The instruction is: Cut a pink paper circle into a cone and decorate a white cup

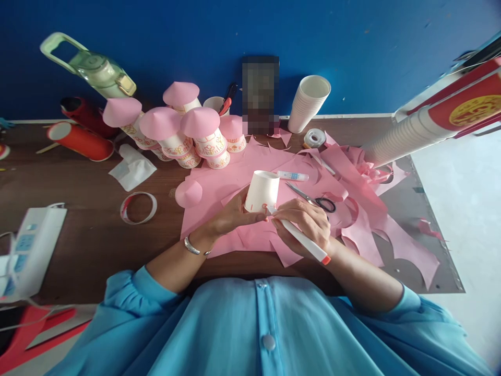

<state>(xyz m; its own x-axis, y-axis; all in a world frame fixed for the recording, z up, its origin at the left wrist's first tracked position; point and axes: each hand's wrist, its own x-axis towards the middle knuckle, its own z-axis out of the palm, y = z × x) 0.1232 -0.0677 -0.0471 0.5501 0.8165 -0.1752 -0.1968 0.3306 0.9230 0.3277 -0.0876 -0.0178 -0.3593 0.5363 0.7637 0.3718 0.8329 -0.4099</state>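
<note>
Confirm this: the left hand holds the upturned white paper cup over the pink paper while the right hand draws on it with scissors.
Not scissors. In the head view the right hand holds a white marker pen with an orange end against the upturned white paper cup; the left hand steadies it over the pink paper. The black-handled scissors lie alongside.

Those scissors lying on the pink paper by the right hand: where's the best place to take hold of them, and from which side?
Probably by the black handle loops of the scissors, coming from above on the right. They lie flat with the blades pointing left toward the glue tube, and the handles sit nearest the right hand, which now holds a white marker.
</note>
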